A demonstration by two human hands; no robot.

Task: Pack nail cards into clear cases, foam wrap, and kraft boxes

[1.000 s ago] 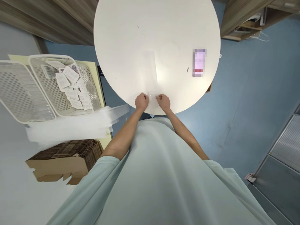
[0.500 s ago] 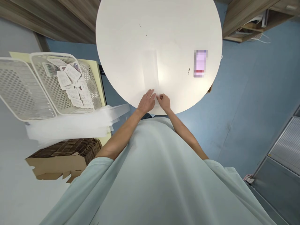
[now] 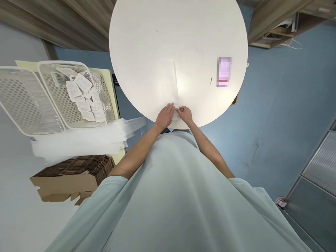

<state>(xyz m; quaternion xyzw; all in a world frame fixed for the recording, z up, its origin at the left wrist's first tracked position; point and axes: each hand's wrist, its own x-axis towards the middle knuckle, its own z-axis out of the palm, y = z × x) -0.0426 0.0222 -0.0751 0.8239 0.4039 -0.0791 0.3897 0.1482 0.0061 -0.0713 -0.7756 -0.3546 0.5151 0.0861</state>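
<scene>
Clear plastic bag lies flat on the round worktop, long axis running straight away from the person. Left hand rests flat, fingers extended, on its near end. Right hand pinches that end's edge.

The person wears a loose, pale mint-green short-sleeved top that fills the lower view in smooth folds, its 2 sleeves ending above the elbows, with both forearms bare down to the left hand and the right hand, no rings or watch showing.
</scene>
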